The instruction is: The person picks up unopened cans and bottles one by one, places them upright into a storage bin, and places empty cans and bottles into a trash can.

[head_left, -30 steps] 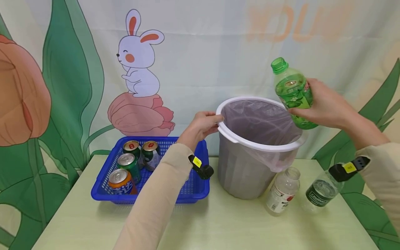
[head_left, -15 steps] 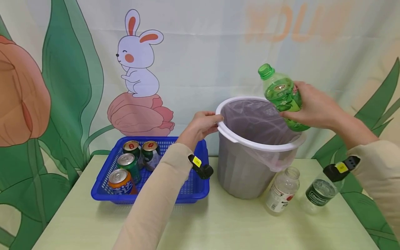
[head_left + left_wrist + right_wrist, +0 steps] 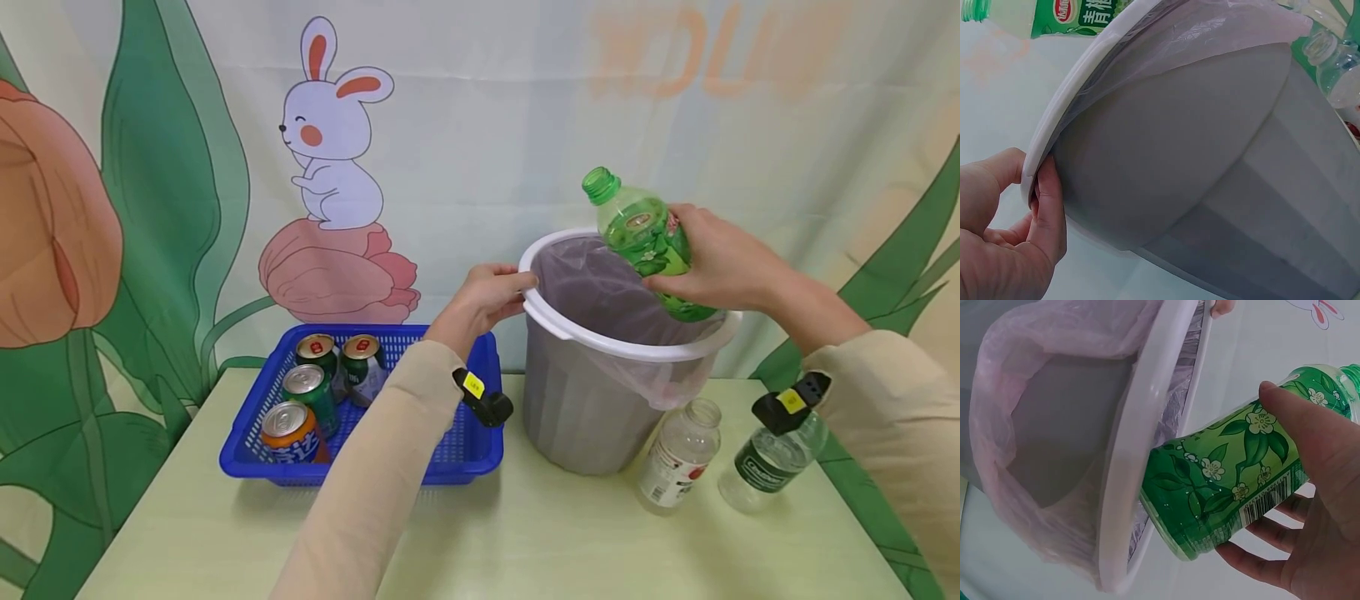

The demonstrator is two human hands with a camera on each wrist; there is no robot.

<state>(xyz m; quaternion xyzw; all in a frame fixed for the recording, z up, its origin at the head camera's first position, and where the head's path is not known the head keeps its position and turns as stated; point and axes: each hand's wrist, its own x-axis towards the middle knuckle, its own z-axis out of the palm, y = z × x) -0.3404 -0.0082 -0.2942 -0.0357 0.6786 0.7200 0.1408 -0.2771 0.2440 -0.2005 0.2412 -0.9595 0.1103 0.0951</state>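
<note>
My left hand [image 3: 491, 300] pinches the white rim of a grey trash can [image 3: 585, 417] at its left side; in the left wrist view the thumb [image 3: 1007, 167] lies outside the rim with fingers behind it. A thin plastic bag [image 3: 600, 287] lines the can and folds over the rim. My right hand [image 3: 731, 258] grips a green plastic bottle [image 3: 648, 242] around its label. The bottle has no cap and tilts with its neck up to the left, its base over the can's opening. In the right wrist view the bottle's base [image 3: 1179, 544] is close to the rim.
A blue basket [image 3: 491, 450] with several drink cans [image 3: 296, 433] stands left of the trash can. Right of it on the table [image 3: 525, 542] are a clear bottle with a white label [image 3: 678, 458] and another with a dark label [image 3: 768, 467]. A printed curtain [image 3: 480, 125] hangs behind.
My right hand has carried the green bottle left and slightly down, from the can's right edge to above its opening. The left hand stays on the rim.
</note>
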